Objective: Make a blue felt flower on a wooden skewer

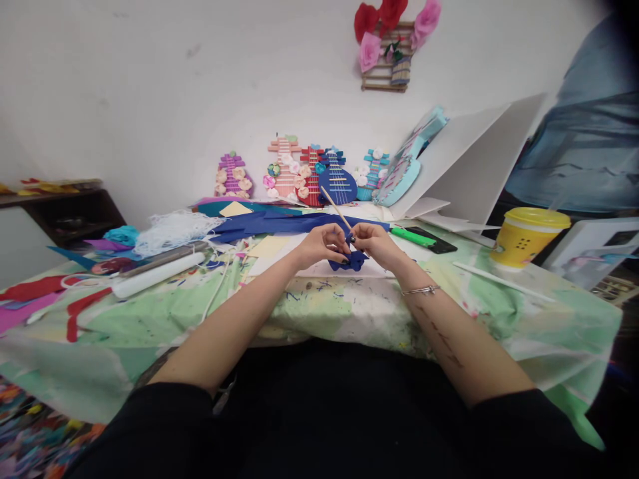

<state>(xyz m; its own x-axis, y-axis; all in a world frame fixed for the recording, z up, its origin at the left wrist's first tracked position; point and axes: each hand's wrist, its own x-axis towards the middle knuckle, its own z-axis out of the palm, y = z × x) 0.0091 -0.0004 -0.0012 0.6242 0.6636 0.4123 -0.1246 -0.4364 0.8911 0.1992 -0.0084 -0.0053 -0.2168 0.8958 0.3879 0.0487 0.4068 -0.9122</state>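
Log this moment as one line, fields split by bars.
left hand: pinching blue paper | right hand: at visible lower end of stick, exact hold unclear | stick: tilted | yellow cup: upright, right side

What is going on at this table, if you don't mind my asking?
One person's left hand and right hand are pinching a crumpled dark blue piece over a white sheet. A thin wooden stick slants up from between them; which hand grips it is hard to tell. Decorated instrument-shaped crafts stand along the wall behind, and a yellow cup stands off to the right.
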